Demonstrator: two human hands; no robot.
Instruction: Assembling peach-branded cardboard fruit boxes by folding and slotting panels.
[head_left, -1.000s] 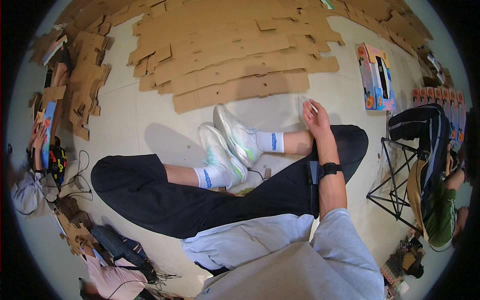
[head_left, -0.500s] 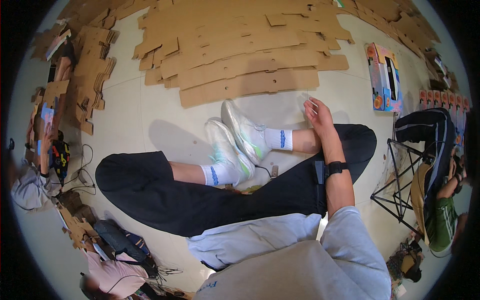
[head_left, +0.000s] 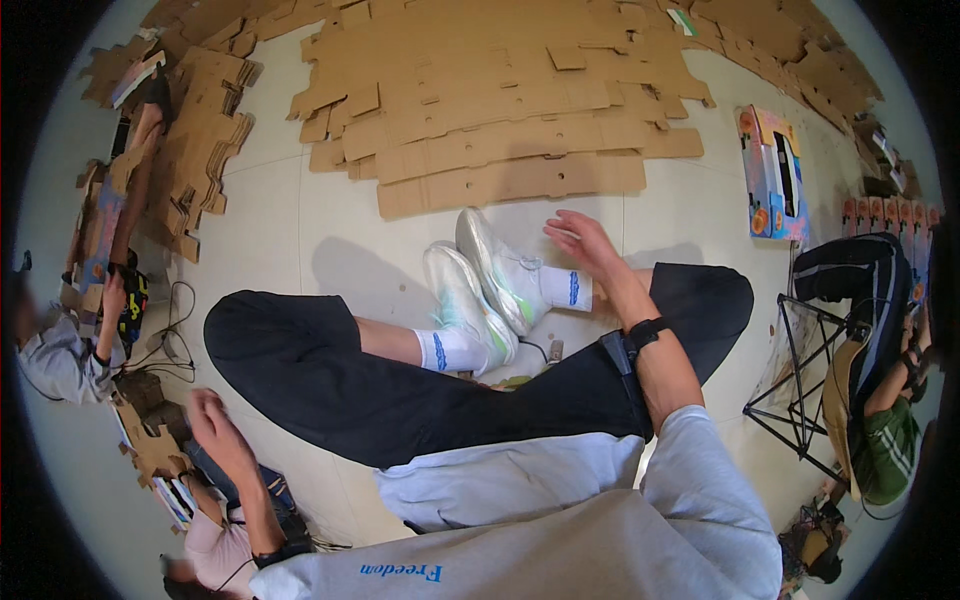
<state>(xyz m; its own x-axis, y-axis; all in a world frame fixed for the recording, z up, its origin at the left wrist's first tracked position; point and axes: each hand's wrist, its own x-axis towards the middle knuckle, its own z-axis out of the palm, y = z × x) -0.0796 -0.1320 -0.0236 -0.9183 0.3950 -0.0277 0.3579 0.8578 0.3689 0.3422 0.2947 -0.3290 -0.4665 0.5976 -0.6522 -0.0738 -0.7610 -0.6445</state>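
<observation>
My right hand [head_left: 585,243] hovers over my right shin, just right of my white shoes [head_left: 477,275]. Its fingers are stretched and slightly apart, and I see nothing in them. Out to the left, beyond my left knee, my left hand [head_left: 215,437] is raised and somewhat blurred. Its fingers look loosely extended with nothing visible in them. Each wrist wears a black band. Ahead of my shoes lie overlapping flat brown cardboard sheets [head_left: 510,180], which neither hand touches.
To the right stand a colourful printed carton [head_left: 772,175] and a black-framed folding stool [head_left: 800,380]. More cardboard [head_left: 190,150] is stacked at the left, near cables [head_left: 170,345]. Other people sit at both sides, one in a green sleeve [head_left: 890,455].
My right hand has moved left, toward my shoes; thin white strips seen at its fingers before no longer show. My left hand has come into view at the left. The view has shifted slightly.
</observation>
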